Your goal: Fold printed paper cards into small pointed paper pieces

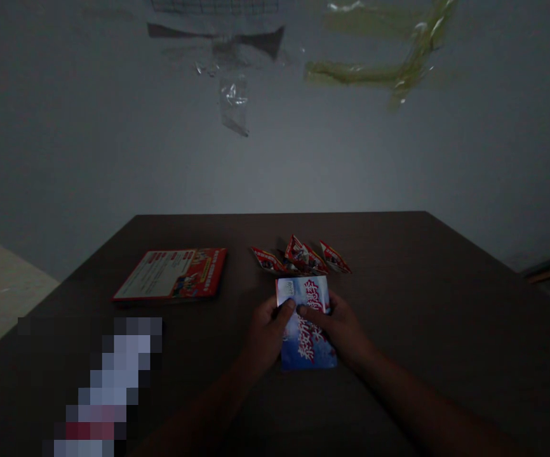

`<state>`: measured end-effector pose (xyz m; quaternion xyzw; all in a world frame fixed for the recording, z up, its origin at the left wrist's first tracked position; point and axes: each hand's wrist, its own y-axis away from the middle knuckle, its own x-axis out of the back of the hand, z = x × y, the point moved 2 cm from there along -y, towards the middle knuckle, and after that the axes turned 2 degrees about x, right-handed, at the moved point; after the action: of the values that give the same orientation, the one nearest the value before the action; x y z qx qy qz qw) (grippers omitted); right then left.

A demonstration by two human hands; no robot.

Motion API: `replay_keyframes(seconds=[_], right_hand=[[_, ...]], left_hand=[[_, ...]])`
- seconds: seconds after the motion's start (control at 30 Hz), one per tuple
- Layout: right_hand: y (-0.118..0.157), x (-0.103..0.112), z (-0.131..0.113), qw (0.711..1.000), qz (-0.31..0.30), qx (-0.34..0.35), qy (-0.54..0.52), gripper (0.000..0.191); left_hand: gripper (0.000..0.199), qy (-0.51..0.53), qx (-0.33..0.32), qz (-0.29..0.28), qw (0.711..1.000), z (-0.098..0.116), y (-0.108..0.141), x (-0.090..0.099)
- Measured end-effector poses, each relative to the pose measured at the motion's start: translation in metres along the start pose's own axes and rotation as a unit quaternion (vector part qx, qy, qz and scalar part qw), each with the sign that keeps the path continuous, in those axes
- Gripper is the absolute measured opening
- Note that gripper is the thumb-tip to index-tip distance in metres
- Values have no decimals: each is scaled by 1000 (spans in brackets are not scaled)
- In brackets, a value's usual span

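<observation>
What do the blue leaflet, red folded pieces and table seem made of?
Blue leaflet: probably paper or thin card, smooth, with printed lettering and straight edges. Red folded pieces: likely printed paper, with pointed folds. Table: possibly wood or laminate, matte, evenly dark brown.

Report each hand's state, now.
Left hand: closed, holding the blue printed paper by its left edge, thumb on top.
Right hand: closed, holding the same paper by its right edge, thumb on top.

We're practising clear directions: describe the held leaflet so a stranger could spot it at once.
On the dark table, the left hand and right hand hold the leaflet between them. It is mostly blue; the folded papers beyond it and the flat print to its left show bold red instead.
</observation>
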<state>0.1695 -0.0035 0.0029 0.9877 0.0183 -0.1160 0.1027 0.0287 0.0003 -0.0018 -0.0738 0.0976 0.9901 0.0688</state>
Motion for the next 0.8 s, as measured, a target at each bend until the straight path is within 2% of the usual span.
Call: replay_keyframes(seconds=[0.4,0.8], right_hand=[[-1,3,-1,1000,-7,24,18,41],[-2,3,-2,1000,-6,23,9,45]], left_hand=[[28,-46,-38,63,996,9,-2,5],[29,-47,-21,66,996,7,-3,6]])
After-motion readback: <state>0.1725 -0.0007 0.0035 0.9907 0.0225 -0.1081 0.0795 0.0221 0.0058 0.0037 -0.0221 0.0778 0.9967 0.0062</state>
